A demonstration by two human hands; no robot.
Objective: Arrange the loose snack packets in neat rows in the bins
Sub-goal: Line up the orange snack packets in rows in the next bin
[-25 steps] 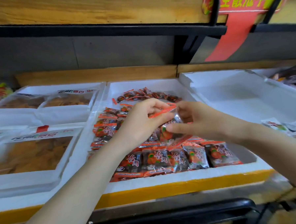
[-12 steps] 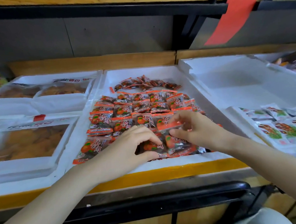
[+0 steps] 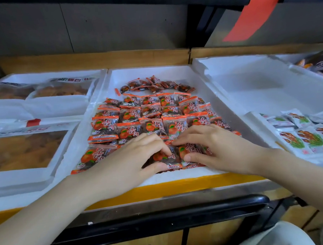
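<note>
Hands are down from up high now, left hand (image 3: 138, 159) and right hand (image 3: 216, 147) pinching orange packets (image 3: 164, 157) by the near wall of the white bin (image 3: 187, 174), so the front row fills.

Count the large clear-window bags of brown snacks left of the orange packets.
3 large clear-window bags: two side by side at back left, one at front left. Others may be hidden.

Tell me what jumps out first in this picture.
The orange snack packets stand out first, laid in overlapping rows in the middle white bin. At its near edge the left hand and right hand pinch front-row packets. A red strip hangs top right.
</note>
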